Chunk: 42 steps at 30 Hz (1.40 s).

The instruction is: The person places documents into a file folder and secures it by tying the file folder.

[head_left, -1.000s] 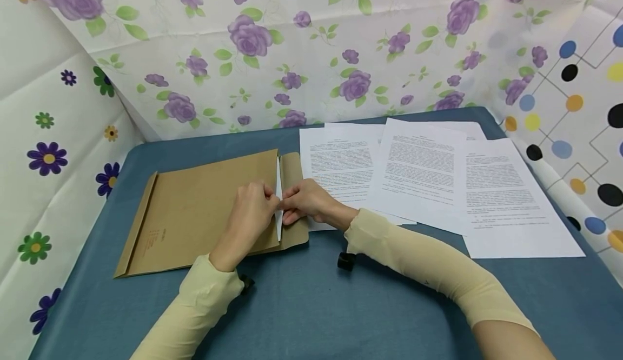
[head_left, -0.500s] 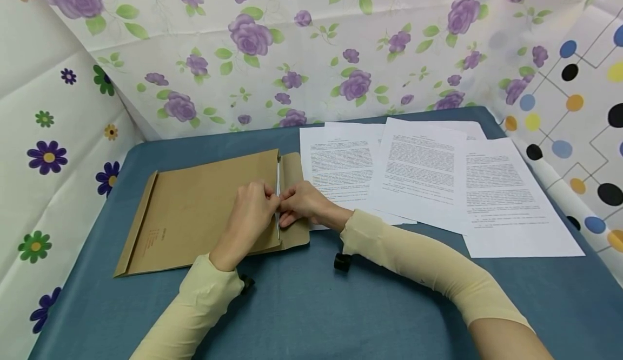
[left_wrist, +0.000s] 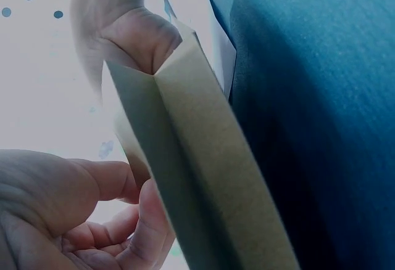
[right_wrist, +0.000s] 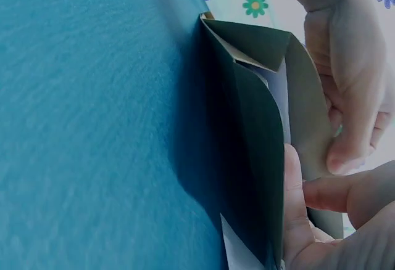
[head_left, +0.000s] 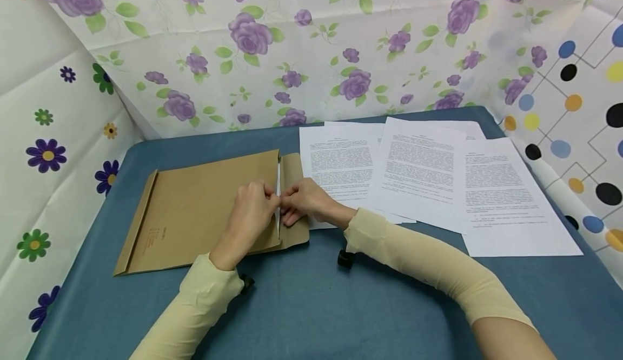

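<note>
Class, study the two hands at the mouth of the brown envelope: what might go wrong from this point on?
1. The white sheet shows only as a thin edge at the mouth of the brown envelope; pushed unevenly, it may crease or jam.
2. The left hand and right hand crowd together at the flap, which might bend or tear.
3. The right sleeve lies beside the loose printed pages and might shift them.

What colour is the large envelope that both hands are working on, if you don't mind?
The envelope is plain kraft brown, seen best in the head view.
</note>
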Available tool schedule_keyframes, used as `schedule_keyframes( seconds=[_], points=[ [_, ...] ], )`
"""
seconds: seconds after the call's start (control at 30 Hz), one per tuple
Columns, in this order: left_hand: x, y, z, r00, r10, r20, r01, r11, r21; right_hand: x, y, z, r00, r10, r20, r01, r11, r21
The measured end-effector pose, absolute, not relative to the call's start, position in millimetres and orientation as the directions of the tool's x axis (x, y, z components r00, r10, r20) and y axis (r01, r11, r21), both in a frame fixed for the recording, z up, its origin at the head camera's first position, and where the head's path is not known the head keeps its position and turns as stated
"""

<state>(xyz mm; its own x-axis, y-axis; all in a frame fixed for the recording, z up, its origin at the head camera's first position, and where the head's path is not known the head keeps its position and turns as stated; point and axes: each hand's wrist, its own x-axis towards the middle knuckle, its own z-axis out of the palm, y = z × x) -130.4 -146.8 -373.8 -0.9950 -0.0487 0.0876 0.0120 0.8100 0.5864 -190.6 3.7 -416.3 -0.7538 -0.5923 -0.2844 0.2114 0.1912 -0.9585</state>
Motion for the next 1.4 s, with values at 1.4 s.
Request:
schedule_keyframes(
  seconds=[1.4],
  points=[
    [-133.8,-147.3,-377.2,-0.991,-0.080,0.111,0.004,0.792,0.610,-213.0,145.8,-404.0,-0.832,-0.552,0.062,-0.491,0.679,-0.546]
  ],
)
